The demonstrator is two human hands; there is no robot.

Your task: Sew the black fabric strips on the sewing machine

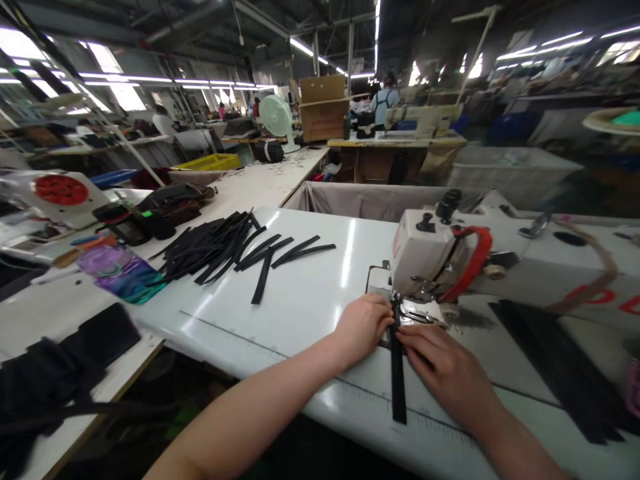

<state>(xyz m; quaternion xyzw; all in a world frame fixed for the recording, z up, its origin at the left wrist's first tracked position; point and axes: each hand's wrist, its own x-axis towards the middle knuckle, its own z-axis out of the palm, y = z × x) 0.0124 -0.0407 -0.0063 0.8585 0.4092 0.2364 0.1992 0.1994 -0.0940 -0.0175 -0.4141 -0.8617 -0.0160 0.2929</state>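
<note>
A narrow black strip [397, 380] runs from under the needle area of the white sewing machine [417, 250] toward the table's front edge. My left hand [364, 327] is beside the strip's left edge near the presser foot, its fingers bent and pressed together on the strip. On the other side, my right hand [440, 357] pinches the strip's right edge with fingers and thumb, just in front of the metal plate. The strip's far end is hidden under the machine head.
A pile of black strips [210, 247] lies on the table's left, with loose ones beside it. More long black strips [560, 367] lie at the right. A purple and teal pouch [120, 270] sits at the left edge. Behind stand a green fan [276, 119] and cardboard box [323, 110].
</note>
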